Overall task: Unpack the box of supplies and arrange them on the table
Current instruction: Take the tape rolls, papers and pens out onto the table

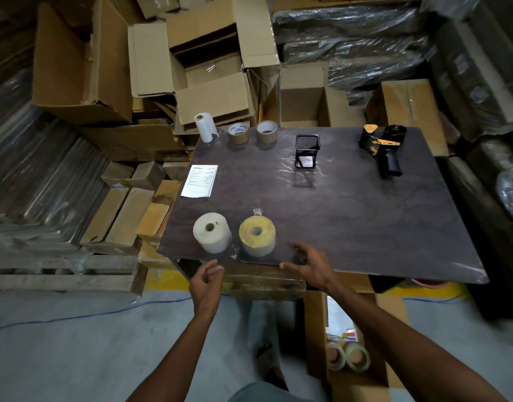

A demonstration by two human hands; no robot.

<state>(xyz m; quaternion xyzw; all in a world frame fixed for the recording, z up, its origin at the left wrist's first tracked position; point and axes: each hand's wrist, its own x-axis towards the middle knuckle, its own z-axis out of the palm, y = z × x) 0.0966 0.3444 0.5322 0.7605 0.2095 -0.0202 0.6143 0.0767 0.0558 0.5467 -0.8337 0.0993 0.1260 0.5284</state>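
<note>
On the dark table (365, 221) stand a white roll (211, 232) and a yellow roll (257, 235) near the front edge. Farther back lie a printed sheet (200, 181), a white film roll (204, 127), two brown tape rolls (238, 133) (266, 131), a black mesh holder (307, 152) and a black-and-yellow tape dispenser (381, 146). The open supply box (357, 343) sits on the floor at lower right, with clear tape rolls (348, 356) inside. My left hand (206, 281) hovers below the table edge, fingers loosely curled and holding nothing. My right hand (310, 265) is spread over the front edge, holding nothing.
Empty cardboard boxes (209, 68) are piled behind and left of the table. Plastic-wrapped bundles (351, 39) are stacked at the back right and along the left. A blue cable (75, 316) runs across the grey floor. A flat brown package (264, 278) sits under the table's front edge.
</note>
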